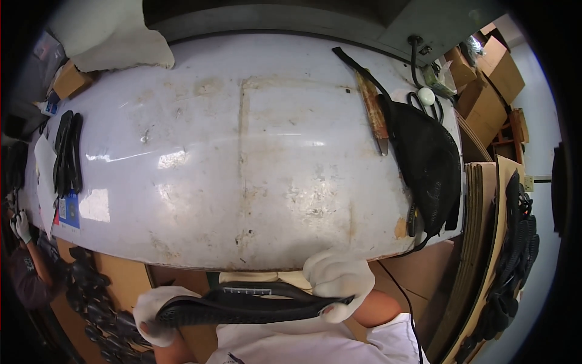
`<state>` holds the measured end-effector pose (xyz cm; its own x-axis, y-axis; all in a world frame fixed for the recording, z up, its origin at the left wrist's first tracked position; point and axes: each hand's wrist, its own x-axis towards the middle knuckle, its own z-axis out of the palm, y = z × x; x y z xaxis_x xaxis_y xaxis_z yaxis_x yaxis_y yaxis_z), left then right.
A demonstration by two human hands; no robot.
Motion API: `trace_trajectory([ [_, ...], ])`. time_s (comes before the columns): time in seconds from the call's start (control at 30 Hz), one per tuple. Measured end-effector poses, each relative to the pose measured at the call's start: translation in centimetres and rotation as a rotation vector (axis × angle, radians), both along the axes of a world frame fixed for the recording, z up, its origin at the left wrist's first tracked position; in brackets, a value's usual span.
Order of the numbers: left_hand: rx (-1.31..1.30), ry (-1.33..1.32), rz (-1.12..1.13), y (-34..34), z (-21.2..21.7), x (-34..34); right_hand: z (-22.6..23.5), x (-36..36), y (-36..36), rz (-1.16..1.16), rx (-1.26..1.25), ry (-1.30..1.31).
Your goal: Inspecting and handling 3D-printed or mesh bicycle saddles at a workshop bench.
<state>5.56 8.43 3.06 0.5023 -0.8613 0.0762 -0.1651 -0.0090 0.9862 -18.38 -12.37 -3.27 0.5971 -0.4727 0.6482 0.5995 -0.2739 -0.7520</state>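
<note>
A long black shoe sole [242, 306] with a textured edge and a pale marked strip is held sideways in front of my body, just off the table's near edge. My left hand [156, 314], in a white glove, is closed round its left end. The other end is pinched by my right hand [339, 284], also white-gloved, with the thumb below and the fingers bent above. The sole's far face is partly hidden.
The worn white table [200, 200] carries a black pouch [427, 161] and a knife-like tool [373, 112] at right. Black soles [66, 151] lie at left. Cardboard [479, 242] and hanging black soles [515, 242] stand at right. Another person's gloved hand [22, 225] shows far left.
</note>
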Motion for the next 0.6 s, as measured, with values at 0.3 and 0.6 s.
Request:
trace_trajectory([
  [0.3,0.076,-0.087,0.044,-1.4,0.6,-1.5,0.1,-1.8,0.7,-0.096,0.189,-0.004],
  [0.6,0.174,0.147,-0.321,-1.4,1.1,-0.2,1.5,-3.4,-0.3,-0.075,-0.055,0.090],
])
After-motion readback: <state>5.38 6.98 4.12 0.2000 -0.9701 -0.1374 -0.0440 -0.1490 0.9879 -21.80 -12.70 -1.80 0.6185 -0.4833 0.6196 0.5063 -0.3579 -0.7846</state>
